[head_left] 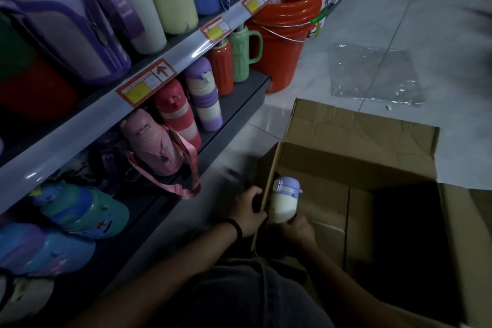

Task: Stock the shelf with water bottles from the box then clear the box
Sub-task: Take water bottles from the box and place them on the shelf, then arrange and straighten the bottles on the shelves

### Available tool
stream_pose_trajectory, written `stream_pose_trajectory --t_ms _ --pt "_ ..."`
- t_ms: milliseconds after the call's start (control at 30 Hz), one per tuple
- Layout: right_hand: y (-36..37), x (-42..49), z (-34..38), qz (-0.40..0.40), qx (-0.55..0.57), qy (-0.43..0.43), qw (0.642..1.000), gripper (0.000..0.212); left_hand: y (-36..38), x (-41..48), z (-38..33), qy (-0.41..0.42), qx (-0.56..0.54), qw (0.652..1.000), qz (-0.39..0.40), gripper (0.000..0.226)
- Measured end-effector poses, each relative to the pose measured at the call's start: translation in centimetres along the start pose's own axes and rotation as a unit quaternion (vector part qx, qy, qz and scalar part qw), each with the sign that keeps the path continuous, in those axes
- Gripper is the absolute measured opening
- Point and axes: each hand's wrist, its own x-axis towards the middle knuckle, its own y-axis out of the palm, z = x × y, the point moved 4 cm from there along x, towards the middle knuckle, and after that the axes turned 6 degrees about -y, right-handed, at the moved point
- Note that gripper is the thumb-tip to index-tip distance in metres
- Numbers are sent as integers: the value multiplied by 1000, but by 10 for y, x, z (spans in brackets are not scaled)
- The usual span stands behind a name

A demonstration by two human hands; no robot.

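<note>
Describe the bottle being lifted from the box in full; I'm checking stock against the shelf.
The bottle is small, with a cream body and a lilac lid that carries a white latch and a small side tab. It looks like smooth plastic, closed and undamaged. It stands upright, leaning slightly, just inside the cardboard box at its left wall. The right hand holds its base in a closed grip; the left hand grips the box's edge beside it.

Dim light falls on a pale tiled floor (372, 21) (glossy), where an orange bucket (285, 29) stands.
</note>
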Motion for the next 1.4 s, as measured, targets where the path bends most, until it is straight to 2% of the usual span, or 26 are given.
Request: stream_pose_trajectory --t_ms 133,200,300,333,467,567,600,700,767,867,933,1000,1133,1267,1333,1400 --pt "-41 35 -6 -14 17 -76 997 46 8 28 -19 0 -22 1000 17 59" --pt "-68 29 17 -26 26 -83 996 39 10 44 -27 -13 -42 999 23 60" --pt "-103 15 61 -45 38 -108 992 15 10 65 -39 -20 -46 998 25 60" --pt "-112 16 70 -39 39 -120 991 14 10 72 -42 -16 -43 999 19 58" --pt "-134 19 97 -26 46 -134 990 35 9 87 -55 -6 -35 999 5 60" --pt "-139 23 107 8 40 -168 985 30 10 94 -55 -3 -19 1000 -11 61" --pt "-139 24 110 10 42 -171 984 36 8 95 -53 -11 -21 1000 -12 60" --pt "-136 24 120 14 51 -173 984 55 -6 91 -48 -27 -36 999 -18 42" --pt "-131 21 127 13 51 -192 980 56 -20 77 -44 -30 -71 996 -50 34" --pt "-119 12 142 13 25 -218 975 72 -36 40 -35 -8 -107 989 -105 35" --pt "-108 4 153 7 10 -254 967 72 -44 18 -27 35 -134 984 -115 42" --pt "-96 -8 167 3 9 -280 960 70 -56 -1 -26 72 -175 974 -128 58" --pt "-62 -33 196 33 17 -301 953 79 -81 -39 -35 126 -211 954 -174 83" --pt "-28 -65 216 47 38 -338 939 79 -98 -59 -23 118 -202 935 -266 92" --pt "-11 -80 221 58 37 -376 924 77 -105 -66 -14 71 -212 927 -302 77" --pt "3 -88 223 78 22 -393 916 72 -111 -66 -1 30 -327 894 -305 50"
